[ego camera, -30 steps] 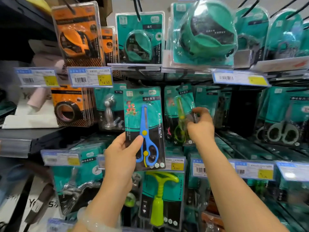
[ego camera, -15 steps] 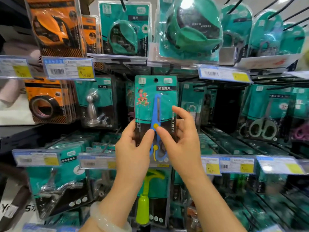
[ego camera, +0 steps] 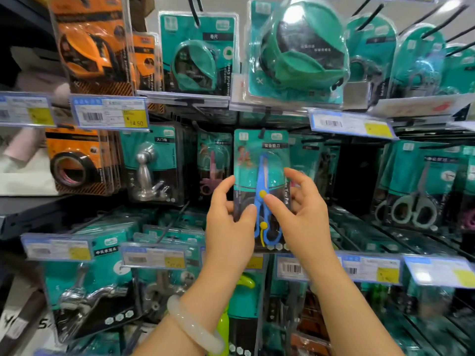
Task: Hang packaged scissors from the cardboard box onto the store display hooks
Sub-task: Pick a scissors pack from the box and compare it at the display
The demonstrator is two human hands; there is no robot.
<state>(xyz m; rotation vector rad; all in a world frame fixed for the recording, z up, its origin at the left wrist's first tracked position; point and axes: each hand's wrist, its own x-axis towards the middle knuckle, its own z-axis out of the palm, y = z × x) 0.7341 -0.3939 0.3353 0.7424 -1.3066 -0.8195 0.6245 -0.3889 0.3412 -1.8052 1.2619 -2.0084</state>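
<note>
Crowding the scissors pack [ego camera: 262, 186], pinched in both hands' [ego camera: 231, 224] grip: neighbouring packs [ego camera: 213, 163].

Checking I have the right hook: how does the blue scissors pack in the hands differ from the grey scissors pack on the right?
The blue scissors pack is held by the left hand and right hand, its hole at a hook; the grey scissors pack hangs untouched. Blue scissors have yellow studs; grey ones look larger and plain. Both have teal cards and point blades-up.
</note>
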